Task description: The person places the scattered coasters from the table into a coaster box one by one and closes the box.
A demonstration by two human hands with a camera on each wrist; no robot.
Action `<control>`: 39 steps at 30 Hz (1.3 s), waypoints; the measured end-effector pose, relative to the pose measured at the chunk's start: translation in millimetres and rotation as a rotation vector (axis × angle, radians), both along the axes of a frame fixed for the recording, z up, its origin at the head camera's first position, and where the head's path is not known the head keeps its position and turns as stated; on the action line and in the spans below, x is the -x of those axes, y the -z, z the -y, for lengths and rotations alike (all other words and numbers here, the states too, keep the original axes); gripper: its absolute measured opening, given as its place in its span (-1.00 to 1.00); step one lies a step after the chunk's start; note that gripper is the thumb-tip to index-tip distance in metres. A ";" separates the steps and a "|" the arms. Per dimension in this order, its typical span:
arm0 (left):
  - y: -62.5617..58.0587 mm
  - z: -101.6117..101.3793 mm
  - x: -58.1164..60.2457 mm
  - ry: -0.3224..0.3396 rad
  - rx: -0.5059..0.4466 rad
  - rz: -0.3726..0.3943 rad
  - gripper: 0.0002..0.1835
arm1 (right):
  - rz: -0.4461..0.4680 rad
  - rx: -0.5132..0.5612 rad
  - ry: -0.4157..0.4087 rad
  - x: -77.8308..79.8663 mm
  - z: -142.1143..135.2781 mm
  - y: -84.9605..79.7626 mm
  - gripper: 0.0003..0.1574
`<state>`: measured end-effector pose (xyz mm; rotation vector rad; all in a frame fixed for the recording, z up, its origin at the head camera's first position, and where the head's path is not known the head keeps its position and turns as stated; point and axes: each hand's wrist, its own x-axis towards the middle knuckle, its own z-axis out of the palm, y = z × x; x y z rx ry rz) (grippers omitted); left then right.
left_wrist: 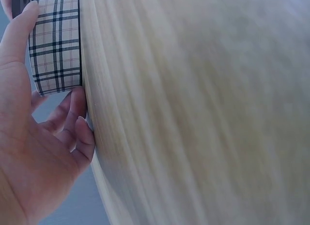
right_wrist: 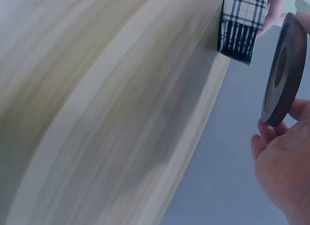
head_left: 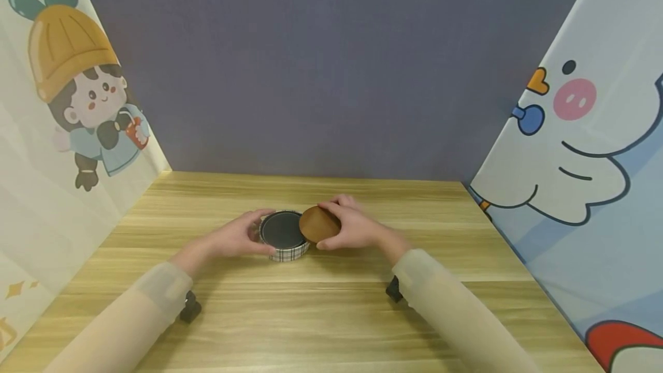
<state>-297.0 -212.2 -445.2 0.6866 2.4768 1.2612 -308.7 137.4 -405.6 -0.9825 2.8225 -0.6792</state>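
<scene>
A round box (head_left: 289, 255) with a cream-and-black plaid side stands on the wooden table, its dark round top face (head_left: 282, 229) showing. My left hand (head_left: 240, 236) grips it from the left, thumb on the near side and fingers around the far side. My right hand (head_left: 357, 228) holds a thin brown round disc (head_left: 318, 223) by its edge, thumb at the near rim and fingers at the far rim. The disc is tilted and overlaps the box's right edge in the head view. In the right wrist view, the underside of the disc (right_wrist: 295, 65) carries a paler ring, apart from the box.
The wood-grain table (head_left: 290, 315) spreads around both hands. A grey-blue panel (head_left: 311, 73) rises behind it. Printed cartoon panels stand to the left (head_left: 31, 200) and right (head_left: 611, 189). A dark device (head_left: 190, 307) sits under the left wrist and another (head_left: 395, 289) under the right.
</scene>
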 end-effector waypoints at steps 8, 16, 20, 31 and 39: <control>0.1 -0.7 -0.1 0.010 -0.008 0.006 0.19 | 0.029 0.012 -0.015 6.7 26.9 4.0 0.35; 0.9 2.4 1.4 0.024 -0.001 0.022 0.15 | 0.064 0.032 -0.029 10.5 55.0 8.2 0.39; 1.2 4.5 1.5 0.017 0.036 0.005 0.17 | 0.066 0.023 -0.040 10.3 67.7 8.4 0.40; -0.3 4.5 0.5 0.028 0.026 0.015 0.14 | 0.072 0.001 -0.050 12.3 85.9 13.8 0.39; -0.4 5.5 0.9 0.029 0.030 0.018 0.14 | 0.076 -0.013 -0.048 14.1 85.8 17.3 0.41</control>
